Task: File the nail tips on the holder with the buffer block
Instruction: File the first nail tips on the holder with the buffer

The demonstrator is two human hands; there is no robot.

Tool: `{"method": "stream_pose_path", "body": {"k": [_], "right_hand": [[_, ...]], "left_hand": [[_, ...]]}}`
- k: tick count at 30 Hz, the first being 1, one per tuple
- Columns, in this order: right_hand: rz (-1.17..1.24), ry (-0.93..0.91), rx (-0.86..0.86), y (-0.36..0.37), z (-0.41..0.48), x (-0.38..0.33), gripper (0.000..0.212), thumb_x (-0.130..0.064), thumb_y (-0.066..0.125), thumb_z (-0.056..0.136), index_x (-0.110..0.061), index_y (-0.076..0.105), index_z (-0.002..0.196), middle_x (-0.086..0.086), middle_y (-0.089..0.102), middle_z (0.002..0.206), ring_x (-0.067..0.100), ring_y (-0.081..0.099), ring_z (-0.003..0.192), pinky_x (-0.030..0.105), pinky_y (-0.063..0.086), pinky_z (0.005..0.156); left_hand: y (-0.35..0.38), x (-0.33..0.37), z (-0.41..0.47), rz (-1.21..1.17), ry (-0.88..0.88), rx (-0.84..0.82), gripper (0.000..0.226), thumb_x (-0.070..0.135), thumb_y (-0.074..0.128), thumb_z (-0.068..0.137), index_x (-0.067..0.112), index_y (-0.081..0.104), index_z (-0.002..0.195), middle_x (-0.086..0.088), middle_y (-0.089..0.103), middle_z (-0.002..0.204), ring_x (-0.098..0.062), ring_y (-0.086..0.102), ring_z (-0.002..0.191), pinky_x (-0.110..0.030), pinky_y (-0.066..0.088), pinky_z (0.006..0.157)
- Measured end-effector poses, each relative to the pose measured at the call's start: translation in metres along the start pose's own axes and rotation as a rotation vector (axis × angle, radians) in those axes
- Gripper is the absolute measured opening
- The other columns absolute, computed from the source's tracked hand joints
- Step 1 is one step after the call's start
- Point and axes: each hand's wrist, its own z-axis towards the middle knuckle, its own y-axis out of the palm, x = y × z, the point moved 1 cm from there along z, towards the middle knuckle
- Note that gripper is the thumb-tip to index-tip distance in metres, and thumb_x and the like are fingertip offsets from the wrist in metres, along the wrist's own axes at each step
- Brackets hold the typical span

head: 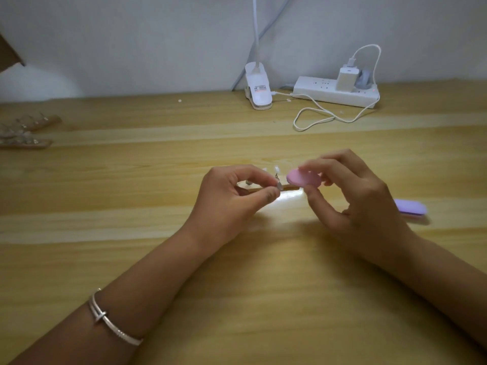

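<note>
Buffer block (303, 178), pink oval, beside nail tips (276, 169) on brown holder (290, 188).

Left hand (232, 198) and right hand (355, 196) close together, fingers (340, 160) curled (apparently pinching)

Home desk (131, 185) (power strip (334, 92), clip lamp (258, 88))

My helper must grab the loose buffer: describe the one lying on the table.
Start at the white power strip by the wall and come toward the right hand. Just right of it, the purple buffer lies flat on the table. It is long and purple, unlike the pink oval pad that hand holds.
</note>
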Motion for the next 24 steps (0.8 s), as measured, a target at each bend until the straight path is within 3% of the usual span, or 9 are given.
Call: {"method": "stream_pose_path", "body": {"k": [5,10,13,15,17,19,22,24], "right_hand": [[-0.138,0.144,-0.032,0.003,0.001,0.008,0.021,-0.002,0.071,0.085,-0.006,0.069,0.106,0.005,0.059,0.093,0.021,0.053,0.083,0.030,0.042,0.078],[-0.296,0.263,-0.211,0.005,0.001,0.018,0.020,-0.016,0.066,0.087,-0.011,0.070,0.106,0.006,0.061,0.096,0.032,0.054,0.094,0.040,0.039,0.085],[-0.138,0.193,-0.152,0.002,0.003,0.010,0.025,-0.020,0.069,0.089,-0.012,0.072,0.112,0.006,0.064,0.105,0.027,0.054,0.100,0.026,0.037,0.093],[-0.008,0.098,-0.164,0.003,0.003,0.000,0.029,-0.025,0.071,0.086,-0.013,0.073,0.113,0.005,0.064,0.109,0.023,0.053,0.104,0.013,0.034,0.096],[0.034,0.015,-0.157,0.004,0.002,-0.006,0.026,-0.025,0.075,0.084,-0.013,0.076,0.108,0.005,0.064,0.110,0.021,0.052,0.106,0.018,0.039,0.097],[0.027,-0.015,-0.102,0.005,0.002,-0.008,0.020,-0.024,0.077,0.086,-0.012,0.078,0.101,0.005,0.065,0.110,0.020,0.051,0.107,0.027,0.042,0.096],[0.041,-0.024,-0.048,0.005,0.006,-0.008,0.014,-0.022,0.077,0.084,-0.012,0.080,0.094,0.004,0.065,0.109,0.022,0.052,0.108,0.022,0.039,0.098],[0.063,-0.013,-0.053,0.005,0.010,-0.008,0.012,-0.020,0.079,0.082,-0.013,0.080,0.091,0.003,0.065,0.110,0.023,0.052,0.110,0.014,0.037,0.095]], "left_hand": [[-0.001,-0.001,0.000,0.009,-0.001,0.012,0.015,-0.001,0.077,0.078,0.013,0.075,0.076,0.021,0.063,0.062,0.008,0.050,0.046,-0.004,0.033,0.049],[-0.001,-0.001,0.000,0.016,-0.016,0.012,0.013,-0.002,0.077,0.078,0.011,0.076,0.077,0.011,0.071,0.072,0.008,0.060,0.059,-0.007,0.042,0.057],[0.000,-0.004,0.000,0.013,-0.036,-0.007,0.010,-0.001,0.077,0.079,0.009,0.076,0.079,0.002,0.075,0.080,-0.006,0.070,0.077,-0.034,0.059,0.071],[0.001,-0.004,-0.001,0.016,-0.033,-0.037,0.007,0.004,0.077,0.079,0.011,0.077,0.080,0.000,0.075,0.081,-0.025,0.070,0.072,-0.050,0.057,0.068],[0.002,-0.005,-0.002,0.021,-0.012,-0.065,0.004,0.013,0.077,0.078,0.016,0.078,0.080,0.001,0.075,0.080,-0.036,0.056,0.056,-0.046,0.049,0.055],[0.001,-0.006,-0.002,0.027,0.006,-0.074,0.006,0.017,0.076,0.077,0.021,0.079,0.081,0.004,0.075,0.078,-0.034,0.046,0.050,-0.044,0.043,0.049],[0.001,-0.007,-0.001,-0.003,0.001,-0.064,0.009,0.017,0.078,0.077,0.024,0.080,0.082,0.000,0.075,0.076,-0.046,0.054,0.057,-0.054,0.047,0.056],[0.001,-0.007,-0.001,-0.015,-0.007,-0.059,0.012,0.012,0.080,0.078,0.024,0.080,0.082,0.002,0.076,0.077,-0.044,0.060,0.061,-0.053,0.050,0.060]]}}
